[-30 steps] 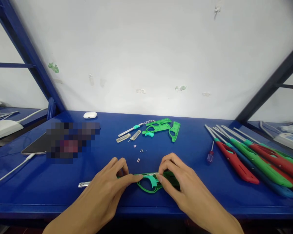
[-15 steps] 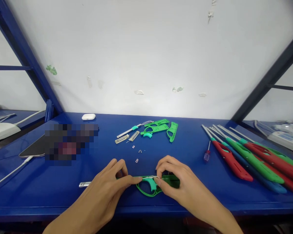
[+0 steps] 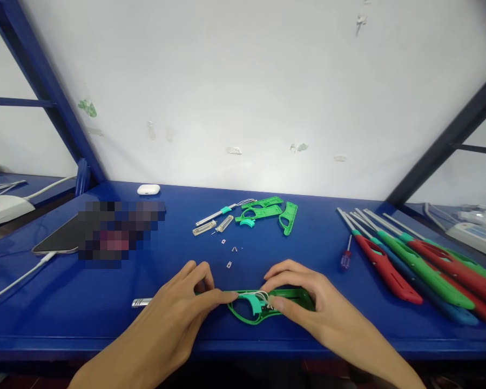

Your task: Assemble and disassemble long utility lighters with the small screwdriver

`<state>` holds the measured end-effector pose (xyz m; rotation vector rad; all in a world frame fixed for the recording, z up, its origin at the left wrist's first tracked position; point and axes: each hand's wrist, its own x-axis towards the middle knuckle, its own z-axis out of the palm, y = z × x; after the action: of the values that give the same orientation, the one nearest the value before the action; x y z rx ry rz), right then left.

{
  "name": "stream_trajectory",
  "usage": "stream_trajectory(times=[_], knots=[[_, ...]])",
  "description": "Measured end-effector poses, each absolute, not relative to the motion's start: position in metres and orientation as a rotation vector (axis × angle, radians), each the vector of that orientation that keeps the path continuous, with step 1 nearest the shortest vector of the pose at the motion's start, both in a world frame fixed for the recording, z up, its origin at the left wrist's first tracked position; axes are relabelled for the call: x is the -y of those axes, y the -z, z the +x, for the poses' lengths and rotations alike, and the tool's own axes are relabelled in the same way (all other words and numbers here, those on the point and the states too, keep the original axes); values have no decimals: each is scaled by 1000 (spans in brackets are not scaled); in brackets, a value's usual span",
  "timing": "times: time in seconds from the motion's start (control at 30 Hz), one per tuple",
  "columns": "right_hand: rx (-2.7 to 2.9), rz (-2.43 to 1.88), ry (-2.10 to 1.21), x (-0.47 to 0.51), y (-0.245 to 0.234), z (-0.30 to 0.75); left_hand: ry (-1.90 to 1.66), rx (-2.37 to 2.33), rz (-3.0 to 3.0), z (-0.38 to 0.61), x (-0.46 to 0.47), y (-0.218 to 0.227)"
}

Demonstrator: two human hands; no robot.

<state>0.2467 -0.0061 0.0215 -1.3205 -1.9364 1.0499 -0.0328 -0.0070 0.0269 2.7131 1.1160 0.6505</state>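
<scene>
Head camera view: where do the two hands meet?

Over a hollow green casing [image 3: 295,295], which lies between the left hand [image 3: 184,302] and the right hand [image 3: 318,297] near the front edge of a blue table [image 3: 316,237].

What is the left hand doing?

Gripping it. The thumb presses on the casing beside a curved teal trigger [image 3: 253,304], with the other fingers bent behind. A silver tube [image 3: 141,302] sticks out to the left of that hand, its join hidden underneath.

And the right?

Its thumb tip rests by looped white wires [image 3: 262,295], the forefinger arched just beyond. Whether the two pinch a wire, I cannot tell.

What lies around them?

Beyond the hands, small pale pieces [image 3: 229,265] and tiny metal bits [image 3: 235,249] sit in front of two clear plastic parts [image 3: 204,228] and more green shells [image 3: 267,213]. Right of the right hand, a purple-handled screwdriver [image 3: 345,260] lies near a row of long lighters [image 3: 392,273] in red, blue and green.

And on the other flank?

Left of the left hand, a dark phone [image 3: 60,237], partly blurred, is plugged into a white cable [image 3: 20,281]; beyond that hand sits a white case [image 3: 148,189].
</scene>
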Motion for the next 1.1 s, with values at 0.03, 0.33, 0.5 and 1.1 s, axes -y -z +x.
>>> stream_trajectory(times=[0.03,0.33,0.5,1.1], knots=[[1927,-1327,-1048,6,-21,247,-646,-1121,2712,-33,7,-26],[1914,-1328,-1012,7,-22,244,-638,-1099,2735,-34,5,-26],[1899,-1337,-1040,8,-22,245,-612,-1116,2748,-36,5,-23],[1873,-1468,-1040,-5,-27,234,-598,-1100,2768,-40,6,-20]])
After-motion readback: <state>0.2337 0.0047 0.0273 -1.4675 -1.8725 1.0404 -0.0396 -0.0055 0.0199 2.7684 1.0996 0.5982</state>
